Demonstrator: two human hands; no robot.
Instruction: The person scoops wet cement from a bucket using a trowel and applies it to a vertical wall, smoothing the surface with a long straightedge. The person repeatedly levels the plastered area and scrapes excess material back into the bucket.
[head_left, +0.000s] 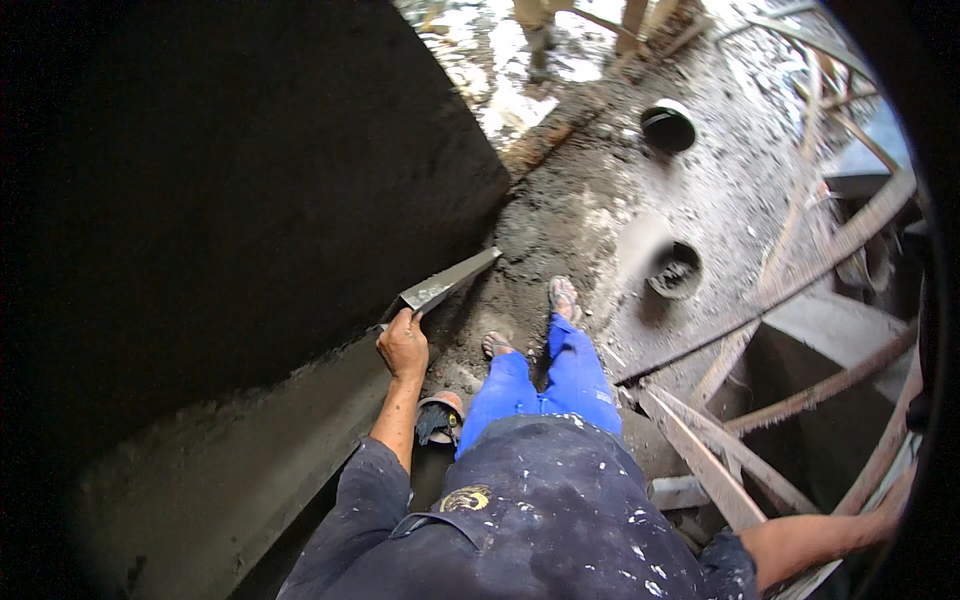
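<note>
My left hand (403,345) is closed around the near end of a long, flat grey bar (450,282), which looks like a plasterer's straightedge. Its far end points away and to the right, close to the lower edge of a big dark plastered wall (300,180). Whether the bar touches the wall I cannot tell. On the right, my bare right forearm (820,545) stretches out to the rim of the picture, where the hand is cut off. Below my left hand, beside my leg, stands a small reddish bucket (442,402) with dark stuff in it.
Two round buckets, one farther off (668,128) and one nearer (676,272), stand on the rough, mortar-strewn floor (560,210). Wooden poles and boards (700,455) criss-cross at the right. A smooth grey ledge (250,460) runs along the left. My sandalled feet stand between.
</note>
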